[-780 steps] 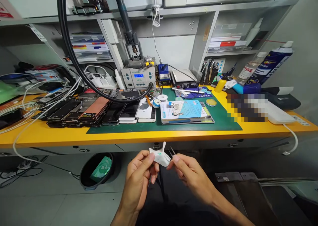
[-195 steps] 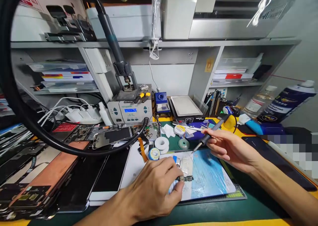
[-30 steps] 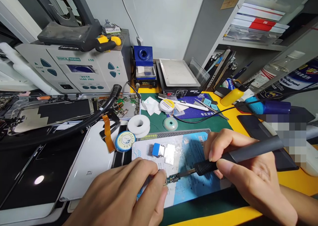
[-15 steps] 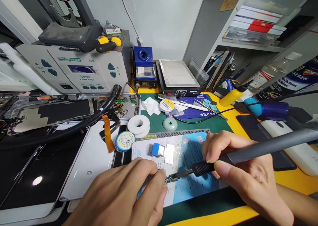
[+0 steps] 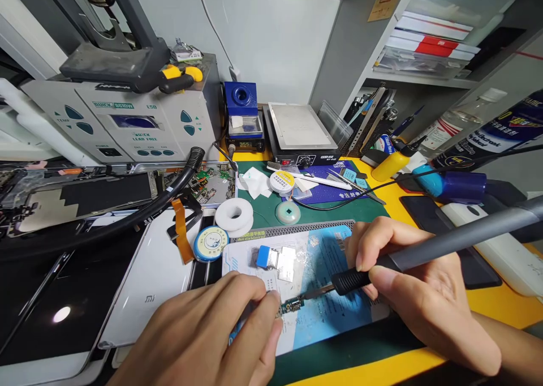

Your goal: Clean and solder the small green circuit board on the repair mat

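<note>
Left hand: the left hand (image 5: 212,335) lies low on the pad (image 5: 335,312); thumb and forefinger are pinched narrow on one end of the board (image 5: 291,305).
Board: a tiny dark circuit piece, flat on the pad; it sticks out to the right of the left fingertips (image 5: 271,312), so only its free end shows.
Right hand: the right hand (image 5: 419,301) is closed around the iron (image 5: 424,251) like around a pen, thumb and forefinger on the black grip part.
Iron: the grey handle rises to the right, away from the pad; the metal tip (image 5: 314,291) points left and down and meets the free end of the board, as far as one can see.
Gap between the hands: the board lies between the two grips, touching the left fingers and well left of the right fingers.
Pad: blue and white sheet on a green mat (image 5: 263,210), near the yellow table edge.
On the pad: a small blue and silver part (image 5: 271,258) lies just behind the board.
Behind the pad: a white tape roll (image 5: 234,215), a round tin (image 5: 211,243) and a solder spool (image 5: 281,181).
Further behind the pad: a grey station (image 5: 127,128) with a display, and a black hot plate (image 5: 299,134).
Left of the pad: phones (image 5: 85,278) lying flat, one white.
</note>
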Tool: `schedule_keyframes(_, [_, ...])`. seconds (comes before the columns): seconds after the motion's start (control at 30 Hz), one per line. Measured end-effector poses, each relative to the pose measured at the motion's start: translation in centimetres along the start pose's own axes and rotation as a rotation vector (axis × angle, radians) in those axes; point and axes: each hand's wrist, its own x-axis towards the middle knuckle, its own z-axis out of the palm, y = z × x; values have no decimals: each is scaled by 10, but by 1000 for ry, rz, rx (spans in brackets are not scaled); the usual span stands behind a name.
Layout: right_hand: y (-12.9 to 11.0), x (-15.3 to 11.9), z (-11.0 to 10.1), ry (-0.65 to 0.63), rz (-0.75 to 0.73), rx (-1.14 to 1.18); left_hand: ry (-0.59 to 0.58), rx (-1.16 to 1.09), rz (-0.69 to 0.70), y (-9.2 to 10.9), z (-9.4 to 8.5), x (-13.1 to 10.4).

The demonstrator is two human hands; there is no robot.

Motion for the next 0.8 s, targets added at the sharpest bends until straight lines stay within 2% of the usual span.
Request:
schedule_keyframes(0.13, [2,-1,-2,7,50,23,-16,15,4,-1,1,-2])
schedule_keyframes(0.4, [-3,-2,0,-5,23,7,0,41,40,-1,-1,-5])
schedule_keyframes(0.8, [-16,4,19,178,-20,-22,-1,52,35,0,2,-3])
